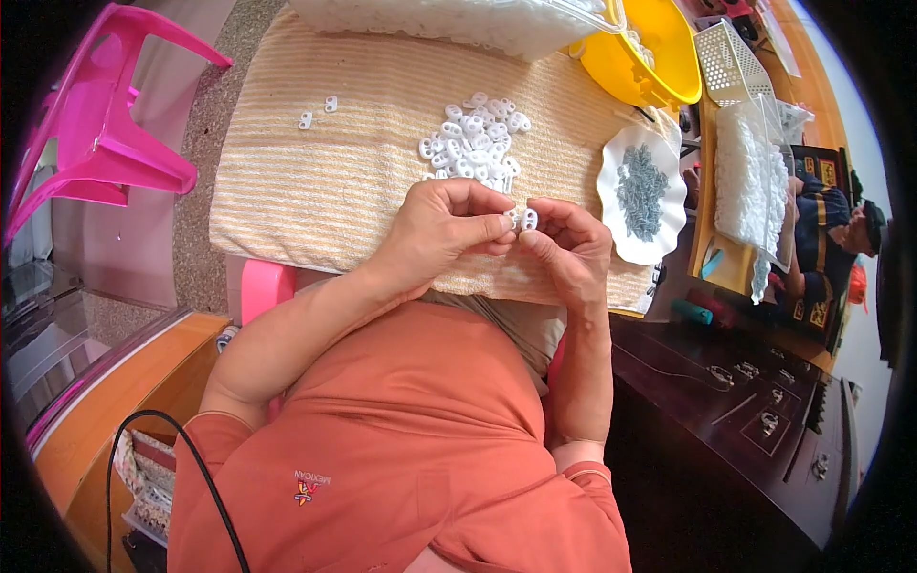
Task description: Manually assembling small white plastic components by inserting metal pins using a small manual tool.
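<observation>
White plastic pieces lie in a pile [473, 141] on the surface [315, 201], which is covered with a striped towel. Just below the pile I see the person's right hand [573, 244], its grip pinching a two-holed piece [529, 220]. Facing it, the left hand's [439, 232] grip pinches a bit of white [512, 217], mostly hidden by the fingers. Two loose pieces [330, 104] sit off to the left; a wavy-rimmed plate [638, 253] of grey metal bits [641, 191] stands on the right.
</observation>
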The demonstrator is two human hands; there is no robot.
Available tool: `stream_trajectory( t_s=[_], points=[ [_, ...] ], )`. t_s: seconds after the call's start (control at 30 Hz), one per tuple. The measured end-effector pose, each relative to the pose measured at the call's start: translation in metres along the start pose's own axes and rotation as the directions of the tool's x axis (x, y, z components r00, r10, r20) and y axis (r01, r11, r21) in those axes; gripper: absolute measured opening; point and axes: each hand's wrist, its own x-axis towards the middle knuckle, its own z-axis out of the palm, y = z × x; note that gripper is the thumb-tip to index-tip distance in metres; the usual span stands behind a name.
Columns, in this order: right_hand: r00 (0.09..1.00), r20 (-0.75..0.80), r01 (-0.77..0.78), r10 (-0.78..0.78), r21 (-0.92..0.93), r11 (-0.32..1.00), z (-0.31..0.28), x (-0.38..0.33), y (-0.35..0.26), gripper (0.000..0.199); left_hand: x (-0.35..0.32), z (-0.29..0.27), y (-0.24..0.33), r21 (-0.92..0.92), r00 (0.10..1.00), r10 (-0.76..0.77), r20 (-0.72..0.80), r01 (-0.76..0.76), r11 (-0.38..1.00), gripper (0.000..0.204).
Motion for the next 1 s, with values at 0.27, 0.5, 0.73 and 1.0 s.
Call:
stream_trajectory(
  t_s=[0.27, 0.5, 0.73, 1.0],
  points=[
    [1.0, 0.001, 0.006, -0.006, 0.018, 1.0, 0.007, 0.0005, -0.0034, 0.027, 0.0001, -0.0005, -0.002, 0.017, 1.0, 0.009, 0.014, -0.009, 1.0, 0.018],
    [0.999, 0.048, 0.012, -0.012, -0.01, 1.0, 0.0019, 0.0002, -0.0006, 0.031, -0.0006, 0.0011, -0.0003, 0.012, 1.0, -0.006, 0.018, 0.006, 1.0, 0.017],
    [1.0, -0.013, 0.002, -0.003, -0.031, 1.0, 0.0045, -0.0005, -0.0015, 0.028, -0.0016, 0.0025, 0.0003, -0.001, 1.0, -0.024, 0.014, 0.024, 1.0, 0.017],
    [1.0, -0.009, 0.011, -0.012, -0.055, 0.998, 0.0016, -0.0003, -0.0009, 0.028, -0.0028, 0.0038, 0.0013, -0.005, 0.999, -0.049, -0.001, 0.049, 0.999, 0.018]
  ],
)
